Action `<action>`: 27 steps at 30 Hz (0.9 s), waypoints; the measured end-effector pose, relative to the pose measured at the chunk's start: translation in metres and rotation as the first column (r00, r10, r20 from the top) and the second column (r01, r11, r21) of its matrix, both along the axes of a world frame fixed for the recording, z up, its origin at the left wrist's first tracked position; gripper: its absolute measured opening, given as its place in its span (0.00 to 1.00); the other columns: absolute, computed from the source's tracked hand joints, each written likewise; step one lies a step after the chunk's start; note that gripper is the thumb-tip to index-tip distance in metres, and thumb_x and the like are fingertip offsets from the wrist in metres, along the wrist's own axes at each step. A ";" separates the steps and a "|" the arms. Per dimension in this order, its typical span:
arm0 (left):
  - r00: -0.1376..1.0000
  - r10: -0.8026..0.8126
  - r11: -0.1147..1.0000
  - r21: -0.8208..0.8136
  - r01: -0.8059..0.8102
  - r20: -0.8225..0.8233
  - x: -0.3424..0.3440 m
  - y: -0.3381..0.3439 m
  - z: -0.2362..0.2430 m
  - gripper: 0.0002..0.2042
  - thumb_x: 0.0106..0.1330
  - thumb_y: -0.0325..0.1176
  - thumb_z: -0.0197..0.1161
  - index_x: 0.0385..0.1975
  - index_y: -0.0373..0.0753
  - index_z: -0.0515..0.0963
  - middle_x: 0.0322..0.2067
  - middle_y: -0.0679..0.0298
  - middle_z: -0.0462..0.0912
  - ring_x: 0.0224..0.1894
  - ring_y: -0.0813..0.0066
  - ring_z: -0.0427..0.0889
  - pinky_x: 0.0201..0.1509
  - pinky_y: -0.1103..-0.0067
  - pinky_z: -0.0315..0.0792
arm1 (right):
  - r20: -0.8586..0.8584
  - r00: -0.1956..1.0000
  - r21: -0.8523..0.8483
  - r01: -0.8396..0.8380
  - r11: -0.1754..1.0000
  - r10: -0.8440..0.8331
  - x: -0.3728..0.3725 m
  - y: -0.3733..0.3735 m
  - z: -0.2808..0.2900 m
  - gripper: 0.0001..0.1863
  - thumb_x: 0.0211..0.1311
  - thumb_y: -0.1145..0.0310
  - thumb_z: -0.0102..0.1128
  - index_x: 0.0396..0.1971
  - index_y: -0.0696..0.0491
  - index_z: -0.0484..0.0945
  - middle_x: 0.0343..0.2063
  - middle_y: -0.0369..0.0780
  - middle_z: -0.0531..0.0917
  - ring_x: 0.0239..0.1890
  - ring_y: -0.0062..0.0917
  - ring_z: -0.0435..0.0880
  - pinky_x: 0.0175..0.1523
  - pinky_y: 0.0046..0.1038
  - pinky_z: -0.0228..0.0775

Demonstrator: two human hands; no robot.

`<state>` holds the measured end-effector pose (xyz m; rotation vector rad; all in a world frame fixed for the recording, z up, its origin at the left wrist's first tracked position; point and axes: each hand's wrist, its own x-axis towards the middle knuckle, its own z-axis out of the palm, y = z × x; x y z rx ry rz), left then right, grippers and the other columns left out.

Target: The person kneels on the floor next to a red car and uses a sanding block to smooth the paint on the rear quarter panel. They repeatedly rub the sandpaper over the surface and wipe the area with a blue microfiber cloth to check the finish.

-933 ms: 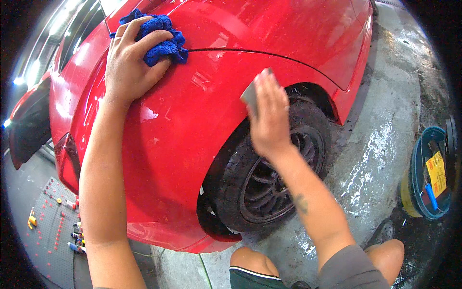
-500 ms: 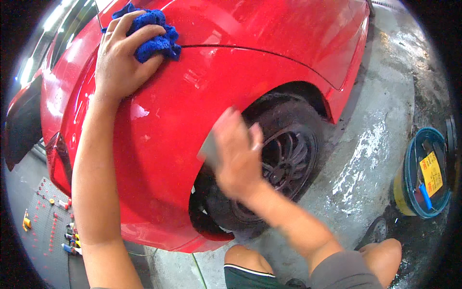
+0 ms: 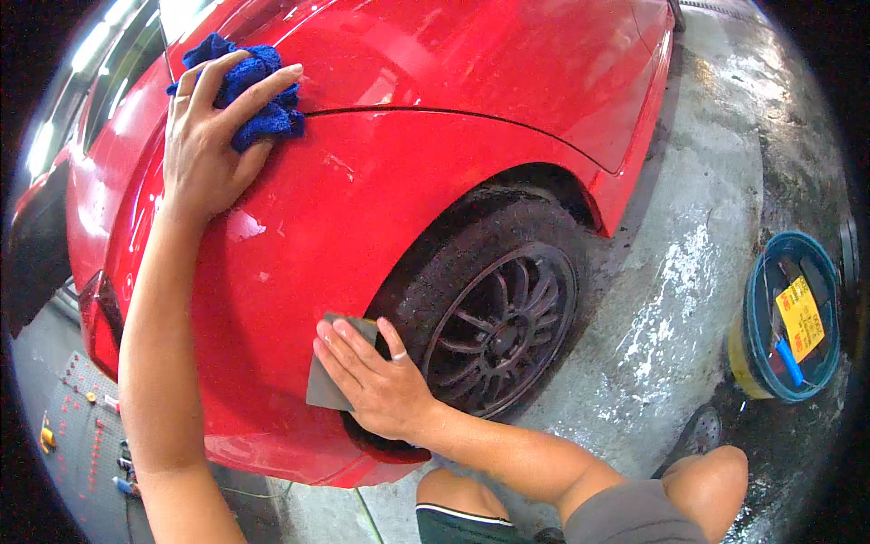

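Observation:
A red car's rear fender (image 3: 290, 281) fills the middle, wet and shiny in places. At the upper left my left hand (image 3: 204, 136) rests over a crumpled blue microfiber cloth (image 3: 258, 86), fingers curved on it against the paint. Lower down, beside the wheel arch, my right hand (image 3: 376, 376) presses a dull grey sheet of sandpaper (image 3: 323, 388) flat to the fender with fingers extended. Part of the sheet is hidden under the palm. The black wheel (image 3: 503, 335) sits just right of this hand.
A blue-rimmed bucket (image 3: 754, 304) stands on the wet concrete floor (image 3: 675, 299) at the right, holding a yellow packet (image 3: 799, 319) and a blue-handled tool (image 3: 788, 363). Bottles and small tools hang on a dark pegboard (image 3: 77, 444) at lower left. My knees are near the bottom edge.
My right hand has swept down and left along the wheel arch with the sandpaper, uncovering the wheel. The left hand stays on the cloth; the whole view has shifted slightly.

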<state>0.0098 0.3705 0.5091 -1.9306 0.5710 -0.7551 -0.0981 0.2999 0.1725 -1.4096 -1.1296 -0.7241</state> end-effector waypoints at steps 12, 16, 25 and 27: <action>1.000 -0.011 1.000 0.006 0.011 0.012 0.003 0.000 0.000 0.31 0.53 0.35 0.74 0.62 0.65 0.85 0.64 0.60 0.79 0.66 0.50 0.76 0.71 0.56 0.73 | -0.012 1.000 0.041 0.006 0.999 -0.005 0.010 0.002 -0.008 0.34 0.68 0.62 0.49 0.75 0.55 0.71 0.75 0.48 0.73 0.82 0.37 0.61 0.78 0.60 0.53; 1.000 -0.006 1.000 0.012 0.006 0.005 -0.004 -0.001 0.007 0.30 0.53 0.34 0.75 0.60 0.63 0.87 0.65 0.60 0.79 0.66 0.50 0.77 0.71 0.56 0.72 | -0.179 0.930 0.030 0.332 0.943 -0.321 0.123 -0.006 -0.012 0.35 0.68 0.65 0.51 0.76 0.55 0.67 0.80 0.50 0.64 0.83 0.42 0.60 0.76 0.65 0.53; 1.000 -0.028 1.000 -0.005 0.028 0.008 -0.001 0.000 0.006 0.30 0.52 0.35 0.76 0.59 0.62 0.87 0.63 0.58 0.80 0.65 0.50 0.78 0.71 0.56 0.73 | -0.299 0.898 0.159 0.380 0.911 -0.322 0.199 -0.032 -0.014 0.37 0.66 0.73 0.63 0.76 0.59 0.65 0.75 0.53 0.69 0.79 0.46 0.66 0.81 0.54 0.51; 1.000 -0.017 1.000 -0.015 0.017 0.018 -0.002 0.003 0.007 0.29 0.51 0.35 0.76 0.59 0.61 0.87 0.63 0.58 0.80 0.66 0.50 0.78 0.71 0.56 0.72 | -0.284 0.913 0.151 0.345 0.926 -0.293 0.177 -0.017 -0.010 0.36 0.67 0.73 0.56 0.77 0.60 0.64 0.77 0.54 0.67 0.81 0.48 0.63 0.83 0.54 0.50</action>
